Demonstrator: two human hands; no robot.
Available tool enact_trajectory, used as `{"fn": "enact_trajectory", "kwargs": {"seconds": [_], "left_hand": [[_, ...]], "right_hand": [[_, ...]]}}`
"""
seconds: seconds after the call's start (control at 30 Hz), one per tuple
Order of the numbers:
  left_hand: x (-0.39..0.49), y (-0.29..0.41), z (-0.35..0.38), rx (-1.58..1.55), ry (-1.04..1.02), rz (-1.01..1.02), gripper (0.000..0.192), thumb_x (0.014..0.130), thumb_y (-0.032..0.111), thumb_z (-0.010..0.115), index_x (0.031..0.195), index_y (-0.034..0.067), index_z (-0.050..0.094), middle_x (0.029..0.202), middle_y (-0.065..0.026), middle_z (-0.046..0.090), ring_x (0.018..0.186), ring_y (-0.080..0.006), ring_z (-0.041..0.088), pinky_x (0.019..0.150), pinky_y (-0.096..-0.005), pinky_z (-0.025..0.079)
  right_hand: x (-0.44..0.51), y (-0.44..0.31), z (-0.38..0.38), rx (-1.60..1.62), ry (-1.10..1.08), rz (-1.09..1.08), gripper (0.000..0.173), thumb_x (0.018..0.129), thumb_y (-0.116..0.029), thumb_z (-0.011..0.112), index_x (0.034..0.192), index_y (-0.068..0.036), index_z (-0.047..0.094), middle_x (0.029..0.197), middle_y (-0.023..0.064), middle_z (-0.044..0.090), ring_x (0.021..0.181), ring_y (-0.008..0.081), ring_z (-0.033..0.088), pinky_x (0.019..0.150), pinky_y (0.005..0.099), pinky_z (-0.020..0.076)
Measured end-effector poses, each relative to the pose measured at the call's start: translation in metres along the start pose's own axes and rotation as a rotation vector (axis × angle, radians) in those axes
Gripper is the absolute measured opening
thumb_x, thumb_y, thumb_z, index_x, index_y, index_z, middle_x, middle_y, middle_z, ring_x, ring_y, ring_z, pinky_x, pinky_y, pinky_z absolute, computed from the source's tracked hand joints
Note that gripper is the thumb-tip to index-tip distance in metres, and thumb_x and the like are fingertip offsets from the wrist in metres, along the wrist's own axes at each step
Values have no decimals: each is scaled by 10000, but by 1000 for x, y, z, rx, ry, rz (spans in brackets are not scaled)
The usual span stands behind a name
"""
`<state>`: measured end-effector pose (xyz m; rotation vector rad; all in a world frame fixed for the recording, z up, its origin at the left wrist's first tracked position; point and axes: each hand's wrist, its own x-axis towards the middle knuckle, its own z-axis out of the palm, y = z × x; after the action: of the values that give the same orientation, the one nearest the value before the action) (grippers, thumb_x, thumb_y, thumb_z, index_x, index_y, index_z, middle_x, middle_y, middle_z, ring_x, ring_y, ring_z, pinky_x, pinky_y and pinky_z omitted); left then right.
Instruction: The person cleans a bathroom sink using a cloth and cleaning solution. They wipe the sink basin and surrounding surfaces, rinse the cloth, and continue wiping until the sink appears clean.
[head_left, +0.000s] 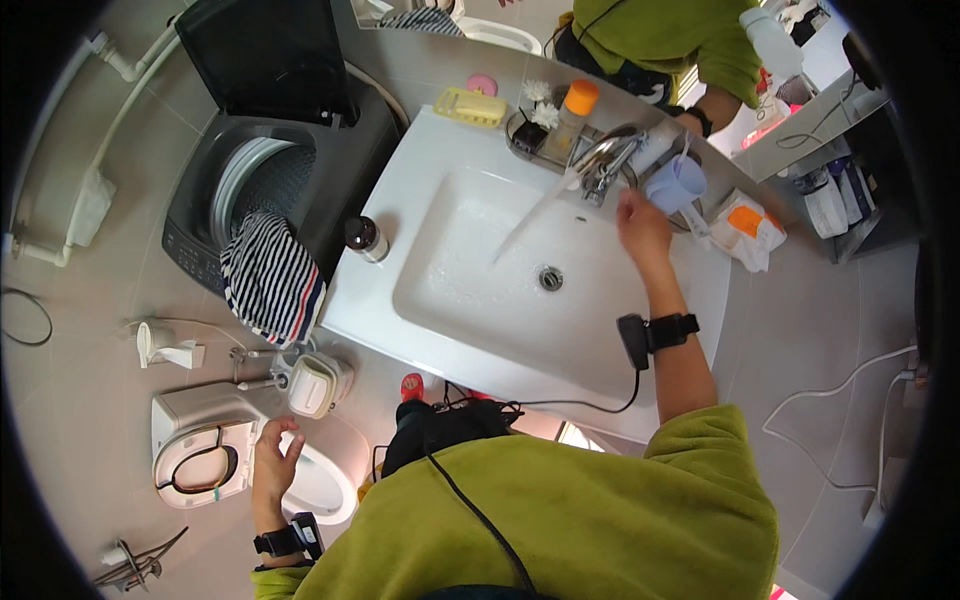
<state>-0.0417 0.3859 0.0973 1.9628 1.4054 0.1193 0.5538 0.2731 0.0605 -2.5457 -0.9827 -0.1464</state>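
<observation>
Water runs from the chrome faucet (609, 154) into the white washbasin (465, 341), whose drain (550, 278) is uncovered. My right hand (645, 225) is just beside the faucet and below a light-blue cup (676, 184) with a toothbrush in it; its fingers are curled and partly hidden, and whether they touch anything cannot be told. My left hand (277, 461) is raised at the lower left, fingers apart, holding nothing, with the toilet (330, 480) below it in the background. A dark bottle with a label (366, 238) stands on the basin's left rim.
Left of the basin is a washing machine (300, 161), lid up, with a striped cloth (274, 277) over its edge. A yellow soap dish (471, 107), an orange-capped bottle (570, 120) and a tissue pack (746, 229) line the back. Cables hang from my wrist and chest.
</observation>
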Motion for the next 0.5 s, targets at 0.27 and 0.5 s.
{"fn": "enact_trajectory", "kwargs": {"seconds": [0.27,0.5], "left_hand": [[19,28,8,-21,-10,198,212,789,76,688,960,23,575,1069,-178,609,1023,-348,573,895,-375,443],[12,48,7,48,32,300,226,775,76,698,960,25,578,1060,-181,614,1024,-354,570,885,-375,450]], "right_hand": [[32,22,84,465,-281,-288,198,829,-76,530,950,-50,686,857,198,649,791,373,618,694,392,498],[41,18,65,260,-318,-302,99,777,-82,590,842,-48,657,772,145,645,679,255,630,629,344,488]]}}
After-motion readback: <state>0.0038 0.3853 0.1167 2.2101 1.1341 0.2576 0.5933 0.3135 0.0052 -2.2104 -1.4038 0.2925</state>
